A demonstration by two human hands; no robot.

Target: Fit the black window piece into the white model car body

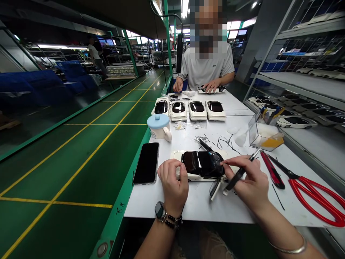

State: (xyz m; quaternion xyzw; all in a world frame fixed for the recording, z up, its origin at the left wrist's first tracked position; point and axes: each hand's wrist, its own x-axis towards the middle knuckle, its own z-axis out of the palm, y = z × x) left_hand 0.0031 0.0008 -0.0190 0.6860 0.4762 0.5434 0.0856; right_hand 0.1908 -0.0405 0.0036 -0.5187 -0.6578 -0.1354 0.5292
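Several pens stand in the clear box (262,135); left hand (174,181) grips the model car (201,165) (white-bodied), right hand (249,181) pinches tweezers (239,173).

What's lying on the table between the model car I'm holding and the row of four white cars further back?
In the head view, between the model car and the row of four cars lie scattered thin black strips and small clear-wrapped parts.
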